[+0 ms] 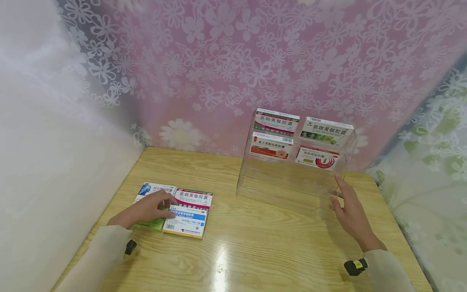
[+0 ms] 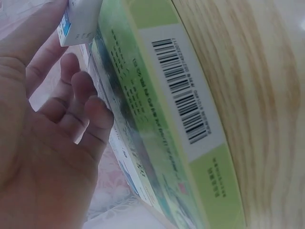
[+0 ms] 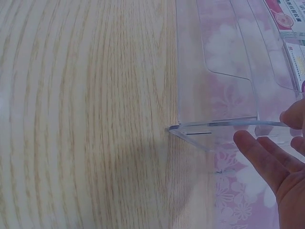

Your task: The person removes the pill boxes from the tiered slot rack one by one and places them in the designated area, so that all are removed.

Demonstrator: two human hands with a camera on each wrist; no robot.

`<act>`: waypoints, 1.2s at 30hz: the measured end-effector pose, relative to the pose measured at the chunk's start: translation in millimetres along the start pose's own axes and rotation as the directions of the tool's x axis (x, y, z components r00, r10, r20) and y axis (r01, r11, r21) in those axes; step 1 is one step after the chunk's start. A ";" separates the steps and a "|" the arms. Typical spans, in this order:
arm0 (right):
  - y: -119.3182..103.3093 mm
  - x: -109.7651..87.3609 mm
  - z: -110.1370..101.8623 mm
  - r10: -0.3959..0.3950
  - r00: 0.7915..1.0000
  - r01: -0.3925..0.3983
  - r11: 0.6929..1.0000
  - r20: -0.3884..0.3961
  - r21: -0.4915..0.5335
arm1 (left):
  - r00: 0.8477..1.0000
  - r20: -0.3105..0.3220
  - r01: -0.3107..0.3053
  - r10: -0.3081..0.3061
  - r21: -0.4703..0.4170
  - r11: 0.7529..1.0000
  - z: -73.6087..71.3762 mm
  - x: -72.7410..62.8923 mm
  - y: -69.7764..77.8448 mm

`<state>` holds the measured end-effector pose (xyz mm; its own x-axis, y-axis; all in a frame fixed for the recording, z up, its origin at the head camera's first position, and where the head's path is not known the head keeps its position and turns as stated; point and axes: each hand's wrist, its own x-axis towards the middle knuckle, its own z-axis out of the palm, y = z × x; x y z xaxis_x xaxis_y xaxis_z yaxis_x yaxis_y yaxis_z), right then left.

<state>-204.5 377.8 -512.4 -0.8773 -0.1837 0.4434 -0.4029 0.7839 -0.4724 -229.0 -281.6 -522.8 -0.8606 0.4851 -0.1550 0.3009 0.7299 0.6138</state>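
Observation:
My left hand (image 1: 151, 207) pinches the left edge of a white-and-blue medicine box (image 1: 187, 227); its corner shows between thumb and finger in the left wrist view. Under that hand lies a green medicine box (image 2: 138, 95) with a barcode on its side. Beside them are a red, white and green box (image 1: 195, 196) and a white-and-blue box (image 1: 157, 187). On the right, my right hand (image 1: 352, 215) holds the side panel of a clear tiered display rack (image 1: 270, 178), with fingertips on either side of the panel in the right wrist view.
The rack's upper tiers hold a red-and-green box (image 1: 276, 123), a green-and-white box (image 1: 326, 132), an orange-and-white box (image 1: 271, 147) and a red-and-white box (image 1: 316, 158). A wooden table (image 1: 255, 251) bears everything. Behind it hangs a pink flowered curtain (image 1: 219, 73).

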 end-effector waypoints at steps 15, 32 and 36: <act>0.3 -0.8 1.0 -0.007 1.000 0.007 1.000 -0.018 -0.003 | 1.000 0.023 -0.016 0.019 -0.089 0.996 0.4 -3.3 1.7; -1.2 -1.3 0.8 -0.010 1.000 0.010 1.000 -0.017 -0.006 | 1.000 0.012 -0.018 0.018 -0.076 0.997 2.9 -2.9 -1.5; -2.4 0.2 0.6 -0.023 1.000 0.023 1.000 -0.017 -0.003 | 1.000 0.012 0.027 -0.026 -0.055 0.998 -0.4 -1.1 1.2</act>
<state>-203.8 375.5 -511.6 -0.8632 -0.1911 0.4672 -0.4220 0.7811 -0.4602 -227.8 -281.5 -521.6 -0.8631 0.4717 -0.1803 0.2547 0.7150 0.6511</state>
